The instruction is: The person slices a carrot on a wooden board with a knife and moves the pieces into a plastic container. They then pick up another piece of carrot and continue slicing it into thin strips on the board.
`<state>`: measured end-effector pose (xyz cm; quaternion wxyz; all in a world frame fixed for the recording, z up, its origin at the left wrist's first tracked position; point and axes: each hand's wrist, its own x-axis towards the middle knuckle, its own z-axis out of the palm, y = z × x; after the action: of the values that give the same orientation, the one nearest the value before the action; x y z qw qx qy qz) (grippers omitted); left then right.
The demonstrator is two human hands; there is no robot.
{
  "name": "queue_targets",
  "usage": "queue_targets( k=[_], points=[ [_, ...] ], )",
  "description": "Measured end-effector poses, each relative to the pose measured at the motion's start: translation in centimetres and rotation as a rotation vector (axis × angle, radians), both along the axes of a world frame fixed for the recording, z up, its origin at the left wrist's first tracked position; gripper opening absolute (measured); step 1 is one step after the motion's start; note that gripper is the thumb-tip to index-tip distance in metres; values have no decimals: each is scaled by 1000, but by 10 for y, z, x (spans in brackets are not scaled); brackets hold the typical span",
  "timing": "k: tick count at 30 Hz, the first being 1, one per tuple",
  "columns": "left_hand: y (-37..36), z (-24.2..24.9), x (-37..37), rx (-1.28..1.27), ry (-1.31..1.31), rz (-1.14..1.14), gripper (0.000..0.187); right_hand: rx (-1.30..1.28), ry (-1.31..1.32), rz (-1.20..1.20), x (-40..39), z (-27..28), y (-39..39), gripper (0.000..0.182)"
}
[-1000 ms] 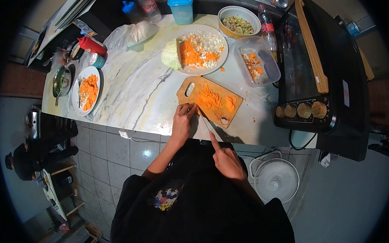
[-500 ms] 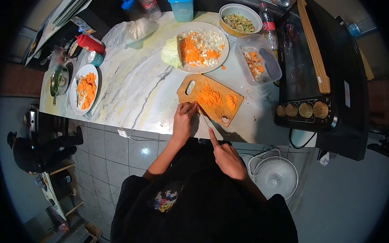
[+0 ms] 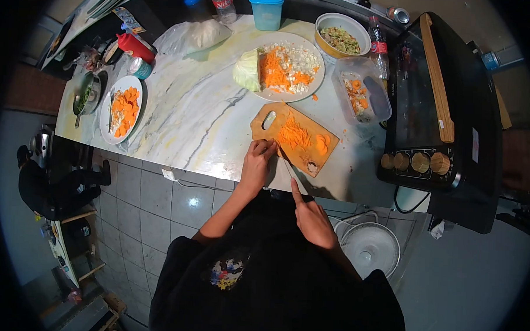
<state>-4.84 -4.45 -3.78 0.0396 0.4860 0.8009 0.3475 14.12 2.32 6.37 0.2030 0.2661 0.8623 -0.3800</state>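
My right hand (image 3: 313, 218) is wrapped round the handle of a kitchen knife (image 3: 290, 168), its index finger stretched along the back of the blade. The blade points up and left to the fingertips of my left hand (image 3: 257, 164). Those fingers are pinched on a small piece of carrot, mostly hidden, at the near-left edge of a wooden cutting board (image 3: 300, 157). A heap of carrot strips (image 3: 293, 133) lies in the middle of the board. To its right are a few round carrot slices (image 3: 322, 145).
Beyond the board stands a plate (image 3: 274, 96) of chopped vegetables with a cabbage chunk (image 3: 246, 71). A plastic container (image 3: 372, 114) and a bowl (image 3: 321, 46) are at right, beside a black oven (image 3: 422, 83). At left is a plate of carrots (image 3: 140, 97). Another person (image 3: 36, 184) sits far left.
The view has swung slightly, so the table's things appear farther right. Both hands stay at the board's near edge, the knife still against the left fingertips.
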Motion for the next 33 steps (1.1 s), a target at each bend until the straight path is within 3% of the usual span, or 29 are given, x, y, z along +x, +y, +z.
queue_targets(
  k=[7,15,18,20,22,25,28,30,32,33],
  points=[
    [0,6,-8,16,28,-47,38,65,-3,-35,9,-3,-1,86],
    [2,5,-21,82,47,-78,25,-60,304,-196,18,2,15,76],
    [7,9,-23,57,-121,82,15,-36,260,-228,22,3,18,75],
    [13,24,-26,142,-663,233,20,-31,259,-251,24,1,19,76],
    [11,16,-31,220,-780,157,26,-28,255,-270,25,2,19,76],
    [7,12,-28,315,-1280,71,26,-74,228,-289,27,3,21,76],
    [8,17,-25,200,-1384,66,24,-22,332,-321,30,-3,19,79],
    [15,20,-19,157,-1237,104,19,12,345,-303,31,-2,21,78],
    [17,23,-15,-145,-723,85,22,13,369,-308,31,-4,22,78],
    [20,25,-9,-152,-542,133,24,16,391,-310,31,-5,23,78]
  ],
)
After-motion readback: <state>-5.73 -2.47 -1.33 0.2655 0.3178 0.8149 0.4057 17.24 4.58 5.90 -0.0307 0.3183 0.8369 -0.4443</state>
